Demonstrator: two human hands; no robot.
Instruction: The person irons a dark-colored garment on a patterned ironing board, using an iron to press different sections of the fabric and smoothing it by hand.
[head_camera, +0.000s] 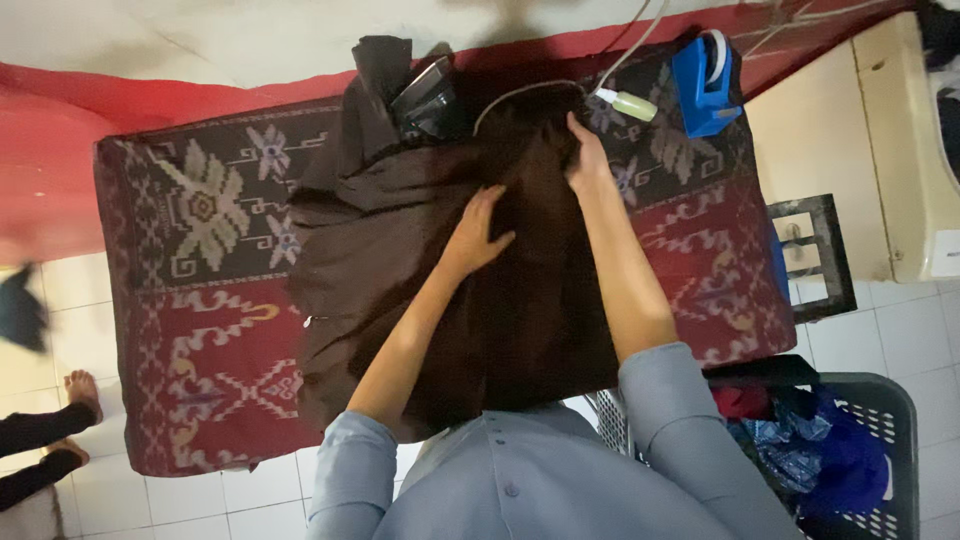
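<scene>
Far left, at the floor edge: another person's bare foot (82, 392) on white tile. Next, a maroon patterned cloth (200, 330) covering the ironing table. Spread across its middle, a dark brown garment (400, 250), rumpled along the left, hanging off the near edge. At the garment's far end, a dark iron (428, 100) lying tipped, cord looping right.

Smoothing and arranging, by the look of it, with no pressing under way. Next move, as a judgement: flattening the folds on the left side and squaring the fabric on the cloth, both palms needed.

Left hand (480, 232) flat on the garment's centre, fingers spread and open, forearm angled up from the lower left. Right hand (585, 160) further away, near the top edge, fingers curled into the fabric, seemingly pinching it; arm nearly straight.

Further right: a blue spray bottle holder (705, 85), then a dark laundry basket (880, 400) with blue and red clothes.
</scene>
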